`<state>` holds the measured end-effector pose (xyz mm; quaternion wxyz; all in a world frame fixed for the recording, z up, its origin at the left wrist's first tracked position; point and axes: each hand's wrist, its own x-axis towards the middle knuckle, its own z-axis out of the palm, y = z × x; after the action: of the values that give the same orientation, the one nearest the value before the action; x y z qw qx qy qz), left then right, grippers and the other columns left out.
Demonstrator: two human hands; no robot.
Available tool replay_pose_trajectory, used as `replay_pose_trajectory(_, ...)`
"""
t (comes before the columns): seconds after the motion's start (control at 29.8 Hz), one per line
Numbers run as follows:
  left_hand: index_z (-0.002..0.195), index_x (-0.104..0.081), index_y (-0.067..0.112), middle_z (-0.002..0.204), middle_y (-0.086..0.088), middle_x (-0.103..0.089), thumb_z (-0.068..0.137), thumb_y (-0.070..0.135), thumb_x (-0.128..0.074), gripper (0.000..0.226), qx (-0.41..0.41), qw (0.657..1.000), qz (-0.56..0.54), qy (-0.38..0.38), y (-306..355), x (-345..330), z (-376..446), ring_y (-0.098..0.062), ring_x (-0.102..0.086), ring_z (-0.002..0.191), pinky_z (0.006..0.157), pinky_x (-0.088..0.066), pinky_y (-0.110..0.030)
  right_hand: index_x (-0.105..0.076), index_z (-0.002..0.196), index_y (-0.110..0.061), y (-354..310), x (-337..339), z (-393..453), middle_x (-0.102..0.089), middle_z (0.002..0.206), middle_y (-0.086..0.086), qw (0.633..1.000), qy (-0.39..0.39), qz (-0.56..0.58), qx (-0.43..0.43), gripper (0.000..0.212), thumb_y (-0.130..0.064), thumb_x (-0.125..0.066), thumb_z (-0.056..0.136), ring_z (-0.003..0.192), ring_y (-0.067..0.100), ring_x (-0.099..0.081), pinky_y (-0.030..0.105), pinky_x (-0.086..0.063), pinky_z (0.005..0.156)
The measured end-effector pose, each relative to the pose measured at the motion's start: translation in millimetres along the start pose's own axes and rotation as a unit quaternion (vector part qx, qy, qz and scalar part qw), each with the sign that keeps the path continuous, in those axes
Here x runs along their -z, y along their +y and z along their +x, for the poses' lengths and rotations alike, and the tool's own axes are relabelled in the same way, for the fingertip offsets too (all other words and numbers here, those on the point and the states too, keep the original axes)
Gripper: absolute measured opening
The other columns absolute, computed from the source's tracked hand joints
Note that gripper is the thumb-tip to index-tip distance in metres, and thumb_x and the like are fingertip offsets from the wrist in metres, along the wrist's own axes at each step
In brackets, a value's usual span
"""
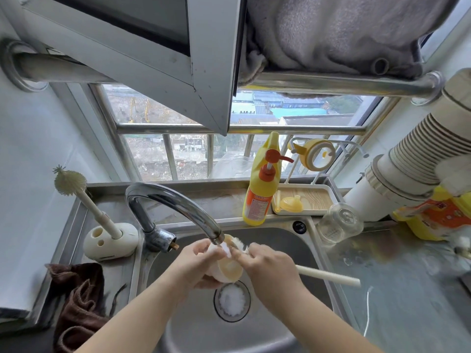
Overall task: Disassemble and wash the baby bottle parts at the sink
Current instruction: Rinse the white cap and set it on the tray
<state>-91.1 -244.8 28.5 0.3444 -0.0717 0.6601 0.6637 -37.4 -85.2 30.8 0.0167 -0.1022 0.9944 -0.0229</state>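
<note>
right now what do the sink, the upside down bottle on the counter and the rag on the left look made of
Sink: brushed stainless steel, grey with dull reflections.
Bottle: clear glass or hard plastic, see-through with printed marks; can't tell which.
Rag: dark brown cloth, likely terry, soft crumpled folds.

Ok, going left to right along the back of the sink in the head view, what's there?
Brush stand with the spiky brush → faucet → yellow soap bottle → wooden tray → clear glass bottle, upside down on the counter.
</note>
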Motion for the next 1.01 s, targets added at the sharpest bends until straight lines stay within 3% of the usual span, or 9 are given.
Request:
replay_pose_trajectory(0.1,0.081,-0.059,0.011,0.082,-0.012,-0.064,0.056,0.019,-0.081,0.034,-0.029,0.999,-0.017,0.010,-1,-1,0,-0.019,-0.066,0.066,0.051,-0.055,-0.030,-0.051,0.124,-0.037,-8,10,-1,-0.061,0.091,0.004,0.976,-0.122,0.170,-0.056,0.040,-0.018,-0.052,0.089,0.080,0.023,-0.060,0.027,-0.039,0.061)
replay_pose_trajectory(0.24,0.085,-0.063,0.011,0.073,-0.010,-0.069,0.039,0.033,-0.079,0.053,-0.068,0.996,-0.058,0.007,-4,2,0,-0.018,-0.068,0.063,0.052,-0.055,-0.030,-0.059,0.079,-0.035,-13,5,2,-0.051,0.063,-0.012,0.861,-0.137,0.474,-0.126,0.026,-0.021,-0.045,0.096,0.056,0.002,-0.045,0.019,-0.037,0.059)
replay_pose_trajectory(0.4,0.070,-0.065,0.018,0.061,0.002,-0.067,0.053,0.021,-0.077,0.021,-0.064,0.997,-0.030,0.018,-2,3,1,-0.010,-0.065,0.057,0.053,-0.055,-0.031,-0.051,0.127,-0.037,4,7,4,-0.061,0.091,0.000,0.988,-0.085,0.130,-0.011,0.040,-0.022,-0.052,0.090,0.084,0.022,-0.060,0.030,-0.038,0.061)
replay_pose_trajectory(0.47,0.066,-0.064,0.018,0.061,0.002,-0.066,0.067,0.010,-0.076,0.014,-0.044,0.999,-0.021,0.016,0,1,3,-0.010,-0.065,0.058,0.051,-0.055,-0.030,-0.059,0.121,-0.038,9,6,8,-0.055,0.068,-0.003,0.999,-0.002,-0.031,0.019,0.068,-0.019,-0.079,0.058,0.059,0.017,-0.057,0.026,-0.027,0.046)
replay_pose_trajectory(0.54,0.076,-0.066,0.017,0.070,-0.002,-0.069,0.066,0.009,-0.077,0.016,-0.041,0.999,-0.025,0.009,2,2,4,-0.013,-0.068,0.065,0.054,-0.056,-0.031,-0.062,0.118,-0.039,6,10,9,-0.047,0.059,-0.006,0.999,0.006,-0.033,0.004,0.079,-0.019,-0.084,0.044,0.050,0.014,-0.053,0.024,-0.024,0.042)
replay_pose_trajectory(0.6,0.086,-0.066,0.017,0.077,-0.005,-0.071,0.061,0.013,-0.080,0.029,-0.055,0.998,-0.027,-0.004,3,4,3,-0.016,-0.069,0.070,0.062,-0.058,-0.035,-0.046,0.130,-0.041,0,9,9,-0.052,0.075,-0.002,0.996,-0.052,0.069,-0.022,0.058,-0.022,-0.065,0.079,0.070,0.021,-0.059,0.029,-0.037,0.052)
replay_pose_trajectory(0.71,0.104,-0.058,0.015,0.085,-0.007,-0.073,0.052,0.020,-0.082,0.058,-0.065,0.997,-0.049,-0.018,-7,5,1,-0.020,-0.069,0.078,0.069,-0.058,-0.032,-0.059,0.108,-0.028,-6,8,9,-0.053,0.077,-0.004,0.919,-0.165,0.341,-0.111,0.022,-0.025,-0.040,0.097,0.065,0.012,-0.053,0.022,-0.040,0.057)
replay_pose_trajectory(0.84,0.117,-0.048,0.007,0.089,-0.002,-0.074,0.062,0.025,-0.087,0.070,-0.059,0.996,-0.036,-0.055,-18,6,0,-0.010,-0.068,0.079,0.064,-0.051,-0.016,-0.054,0.075,-0.024,-10,11,15,-0.045,0.057,-0.004,0.804,-0.157,0.537,-0.202,0.029,-0.021,-0.040,0.099,0.040,0.002,-0.036,0.015,-0.029,0.039)
replay_pose_trajectory(1.01,0.109,-0.056,0.022,0.088,-0.007,-0.072,0.041,0.024,-0.095,0.078,0.001,0.991,-0.021,-0.136,-16,16,2,-0.020,-0.069,0.080,0.067,-0.057,-0.031,-0.053,0.072,-0.024,-18,2,5,-0.044,0.060,-0.002,0.775,-0.201,0.556,-0.223,0.030,-0.023,-0.039,0.099,0.044,0.007,-0.034,0.018,-0.026,0.038)
